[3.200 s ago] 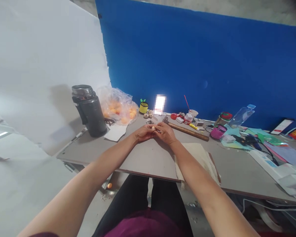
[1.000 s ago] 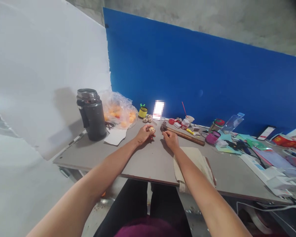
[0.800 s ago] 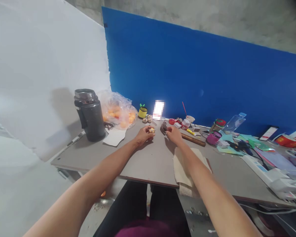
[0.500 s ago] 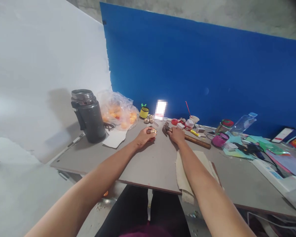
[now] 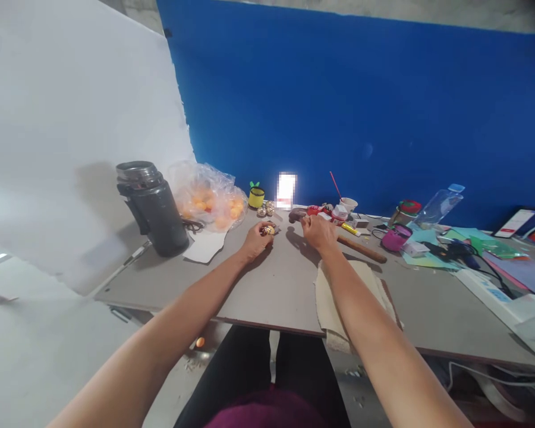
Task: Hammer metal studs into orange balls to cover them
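Observation:
My left hand (image 5: 255, 241) is closed around a small round gold-and-white patterned ball (image 5: 268, 230) at the middle of the desk. The ball's exact kind is too small to make out. My right hand (image 5: 318, 232) grips a claw hammer by its wooden handle (image 5: 361, 247), close to the head. The dark hammer head (image 5: 296, 215) points left, raised a little above the desk, with a shadow beneath it. Several similar shiny balls (image 5: 266, 209) sit farther back, beside a small yellow pot (image 5: 256, 197).
A dark thermos (image 5: 154, 211) and a plastic bag of oranges (image 5: 209, 202) stand left. Beneath my right forearm lies a beige cloth (image 5: 334, 303). A paper cup (image 5: 349, 205), a clear bottle (image 5: 437, 208), papers and a power strip (image 5: 485, 291) are on the right.
My right hand has lifted the hammer slightly off the desk. My left hand still holds the ball. The view has shifted slightly.

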Available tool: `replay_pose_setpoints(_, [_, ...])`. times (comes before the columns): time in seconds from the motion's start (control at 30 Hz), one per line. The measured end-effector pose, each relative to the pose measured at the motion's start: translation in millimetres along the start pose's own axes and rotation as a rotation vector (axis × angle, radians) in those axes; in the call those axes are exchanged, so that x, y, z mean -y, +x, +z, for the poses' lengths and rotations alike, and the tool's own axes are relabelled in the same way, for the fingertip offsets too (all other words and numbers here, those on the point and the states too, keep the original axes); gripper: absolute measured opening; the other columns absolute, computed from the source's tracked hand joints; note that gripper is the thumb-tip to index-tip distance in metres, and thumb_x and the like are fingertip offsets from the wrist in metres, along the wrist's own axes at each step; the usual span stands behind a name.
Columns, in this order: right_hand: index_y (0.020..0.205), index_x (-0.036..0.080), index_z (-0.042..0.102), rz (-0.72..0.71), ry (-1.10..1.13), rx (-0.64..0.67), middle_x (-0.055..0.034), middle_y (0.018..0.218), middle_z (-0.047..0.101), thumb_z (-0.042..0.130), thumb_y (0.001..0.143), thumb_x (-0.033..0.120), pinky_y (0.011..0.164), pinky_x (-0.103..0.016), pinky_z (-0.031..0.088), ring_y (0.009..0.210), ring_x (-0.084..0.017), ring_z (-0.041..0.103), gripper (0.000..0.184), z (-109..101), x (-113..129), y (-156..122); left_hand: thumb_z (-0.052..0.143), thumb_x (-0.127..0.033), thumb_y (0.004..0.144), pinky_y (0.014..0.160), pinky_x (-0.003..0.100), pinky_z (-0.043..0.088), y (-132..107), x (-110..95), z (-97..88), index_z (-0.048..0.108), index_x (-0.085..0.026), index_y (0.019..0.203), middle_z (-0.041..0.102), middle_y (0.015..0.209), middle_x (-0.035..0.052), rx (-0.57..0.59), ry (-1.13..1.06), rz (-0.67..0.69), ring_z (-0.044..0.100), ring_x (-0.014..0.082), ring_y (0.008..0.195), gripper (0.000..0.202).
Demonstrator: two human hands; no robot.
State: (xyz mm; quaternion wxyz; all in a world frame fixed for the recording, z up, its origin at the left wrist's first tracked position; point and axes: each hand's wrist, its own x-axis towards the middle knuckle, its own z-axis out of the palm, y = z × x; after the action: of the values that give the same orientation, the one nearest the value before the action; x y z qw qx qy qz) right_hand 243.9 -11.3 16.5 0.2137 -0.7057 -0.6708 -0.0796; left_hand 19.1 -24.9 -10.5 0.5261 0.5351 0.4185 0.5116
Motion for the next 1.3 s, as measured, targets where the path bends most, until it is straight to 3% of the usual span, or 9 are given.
replay_pose_setpoints(0.23, [0.103,0.016,0.073,-0.13,0.109,-0.164,-0.0164,0.101,0.074,0.041,0.105,0.052,0.077,-0.035,0.037,0.088,-0.027,0.066,0.048,-13.3,32.9,-19.2,0.077,-0.013,0.068,0.065,0.023,0.041,0.4,-1.3,-7.8,0.066,-0.019,0.091,0.062,0.078,-0.0009,-0.086,0.242,0.18,0.053,0.0138,0.074,0.027])
replay_pose_setpoints(0.4, [0.099,0.018,0.074,-0.264,0.095,-0.142,-0.0134,0.094,0.075,0.039,0.106,0.051,0.068,-0.033,0.029,0.08,-0.023,0.062,0.049,-13.6,42.9,-27.6,0.074,-0.015,0.07,0.064,0.025,0.038,2.4,-0.5,-9.3,0.064,-0.018,0.08,0.058,0.07,-0.002,-0.077,0.257,0.126,0.052,0.0135,0.07,0.015])
replay_pose_setpoints(0.47, [0.097,0.017,0.074,-0.283,0.056,-0.141,-0.0129,0.092,0.074,0.038,0.106,0.05,0.066,-0.033,0.026,0.077,-0.022,0.061,0.05,-14.0,43.7,-28.8,0.074,-0.017,0.07,0.063,0.025,0.039,3.2,-0.2,-9.2,0.065,-0.018,0.082,0.058,0.067,-0.0026,-0.057,0.253,0.105,0.052,0.0139,0.069,0.015])
replay_pose_setpoints(0.63, [0.099,0.016,0.073,-0.264,-0.015,-0.277,-0.0129,0.093,0.075,0.038,0.107,0.045,0.064,-0.034,0.021,0.075,-0.021,0.06,0.047,-15.5,40.1,-27.4,0.076,-0.022,0.066,0.064,0.027,0.043,5.2,1.6,-10.2,0.066,-0.018,0.092,0.06,0.069,-0.0029,-0.051,0.288,0.111,0.054,0.0153,0.068,0.028])
replay_pose_setpoints(0.83, [0.095,0.016,0.072,-0.326,-0.053,-0.245,-0.0118,0.089,0.075,0.036,0.108,0.046,0.063,-0.033,0.018,0.072,-0.02,0.058,0.049,-12.1,38.5,-25.6,0.072,-0.026,0.069,0.064,0.027,0.043,8.8,6.2,-12.4,0.063,-0.019,0.092,0.061,0.074,-0.0017,-0.046,0.332,0.155,0.055,0.0147,0.07,0.026])
replay_pose_setpoints(0.93, [0.098,0.015,0.072,-0.285,-0.036,-0.299,-0.0122,0.09,0.075,0.034,0.109,0.046,0.063,-0.033,0.02,0.072,-0.019,0.058,0.05,-11.7,36.8,-24.7,0.072,-0.023,0.067,0.068,0.028,0.045,9.7,8.6,-11.0,0.061,-0.019,0.095,0.064,0.082,-0.001,-0.041,0.336,0.177,0.057,0.0151,0.074,0.03])
replay_pose_setpoints(1.13, [0.094,0.016,0.073,-0.311,-0.046,-0.26,-0.0117,0.086,0.075,0.039,0.107,0.047,0.062,-0.034,0.018,0.069,-0.019,0.056,0.048,-11.2,35.4,-24.6,0.068,-0.011,0.066,0.078,0.032,0.048,8.9,12.8,-5.8,0.06,-0.019,0.105,0.066,0.092,0.0011,-0.037,0.394,0.242,0.059,0.0166,0.079,0.041])
replay_pose_setpoints(1.3, [0.098,0.014,0.073,-0.283,-0.003,-0.325,-0.0126,0.089,0.075,0.036,0.108,0.044,0.064,-0.033,0.02,0.072,-0.019,0.057,0.048,-12.1,35.1,-23.9,0.067,-0.008,0.067,0.085,0.036,0.049,12.1,14.1,-9.6,0.066,-0.018,0.097,0.066,0.096,0.0042,-0.085,0.558,0.301,0.06,0.0208,0.088,0.031])
